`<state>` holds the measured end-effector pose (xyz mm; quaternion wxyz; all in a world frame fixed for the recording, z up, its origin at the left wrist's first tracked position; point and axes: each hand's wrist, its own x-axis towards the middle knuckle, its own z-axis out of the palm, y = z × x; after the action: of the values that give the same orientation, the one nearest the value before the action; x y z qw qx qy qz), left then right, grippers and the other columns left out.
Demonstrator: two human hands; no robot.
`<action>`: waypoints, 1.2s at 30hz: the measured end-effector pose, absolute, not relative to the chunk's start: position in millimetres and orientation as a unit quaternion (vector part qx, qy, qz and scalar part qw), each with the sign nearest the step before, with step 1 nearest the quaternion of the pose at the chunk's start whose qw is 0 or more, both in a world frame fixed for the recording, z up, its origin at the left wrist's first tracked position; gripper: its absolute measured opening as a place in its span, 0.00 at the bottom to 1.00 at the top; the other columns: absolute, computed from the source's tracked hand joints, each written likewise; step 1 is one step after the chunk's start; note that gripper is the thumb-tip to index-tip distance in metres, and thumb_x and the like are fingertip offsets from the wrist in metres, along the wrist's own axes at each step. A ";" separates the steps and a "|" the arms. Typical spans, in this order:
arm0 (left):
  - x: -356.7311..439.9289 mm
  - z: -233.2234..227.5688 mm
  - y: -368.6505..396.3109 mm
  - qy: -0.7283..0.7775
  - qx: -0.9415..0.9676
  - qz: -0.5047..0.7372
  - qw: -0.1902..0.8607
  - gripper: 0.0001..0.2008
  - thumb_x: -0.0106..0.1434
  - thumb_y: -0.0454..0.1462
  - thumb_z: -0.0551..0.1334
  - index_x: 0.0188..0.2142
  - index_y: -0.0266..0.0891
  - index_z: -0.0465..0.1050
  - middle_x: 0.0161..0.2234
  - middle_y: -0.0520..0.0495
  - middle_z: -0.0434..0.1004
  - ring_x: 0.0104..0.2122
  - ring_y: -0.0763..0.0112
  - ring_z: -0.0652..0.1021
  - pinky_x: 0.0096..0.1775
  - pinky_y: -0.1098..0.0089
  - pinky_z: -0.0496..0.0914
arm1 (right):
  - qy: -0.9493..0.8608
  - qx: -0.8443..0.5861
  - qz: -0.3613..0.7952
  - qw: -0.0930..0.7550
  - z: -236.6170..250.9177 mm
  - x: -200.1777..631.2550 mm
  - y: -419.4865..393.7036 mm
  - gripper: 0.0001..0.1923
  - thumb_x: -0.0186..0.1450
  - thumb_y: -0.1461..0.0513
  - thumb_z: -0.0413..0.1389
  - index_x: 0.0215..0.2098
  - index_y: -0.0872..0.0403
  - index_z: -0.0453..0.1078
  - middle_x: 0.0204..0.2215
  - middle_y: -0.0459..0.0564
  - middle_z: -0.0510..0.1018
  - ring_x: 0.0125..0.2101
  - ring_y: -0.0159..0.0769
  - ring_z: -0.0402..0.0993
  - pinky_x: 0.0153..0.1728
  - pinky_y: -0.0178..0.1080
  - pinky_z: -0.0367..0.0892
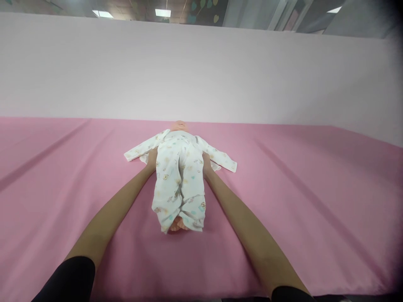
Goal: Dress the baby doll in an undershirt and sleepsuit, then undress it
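On the pink cotton sheet (pixel 299 201) that covered the wide work surface, a baby doll (pixel 179 126) lay on its back, head away from the camera, dressed in a white one-piece sleepsuit printed with small animals (pixel 179 180). The doll's bare feet (pixel 178 225) showed at the near leg openings, and both sleeves were spread flat to the sides. The left hand (pixel 153 160) pressed against the doll's left-of-frame flank, and the right hand (pixel 206 162) against the opposite flank, each just below a sleeve. Their fingers were hidden behind the garment, so it could not be told whether they gripped the cloth or merely rested against it. Both forearms reached forward, bare below black sleeve cuffs (pixel 71 279). A plain pale wall (pixel 201 71) rose behind the sheet. As a judgement, the torso appeared to be being steadied or the suit smoothed; this would best be done with even pressure from both sides, keeping the doll centred and the fabric free of bunching along the seams.
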<state>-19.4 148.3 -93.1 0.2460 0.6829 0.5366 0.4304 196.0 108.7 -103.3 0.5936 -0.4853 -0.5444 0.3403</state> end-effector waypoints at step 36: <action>-34.1 -85.5 133.4 0.631 0.733 0.255 0.026 0.15 0.63 0.36 0.52 0.49 0.37 0.62 0.44 0.36 0.70 0.37 0.58 0.74 0.33 0.66 0.64 | -0.561 -0.737 0.083 0.368 -101.4 226.9 115.5 0.06 0.51 0.70 0.49 0.25 0.53 0.62 0.22 0.47 0.65 0.25 0.35 0.58 0.29 0.39 0.56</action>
<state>-34.1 133.4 -85.5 0.0261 0.7327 0.6305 0.2549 226.9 115.5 -101.4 0.3678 -0.7366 -0.5615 0.0834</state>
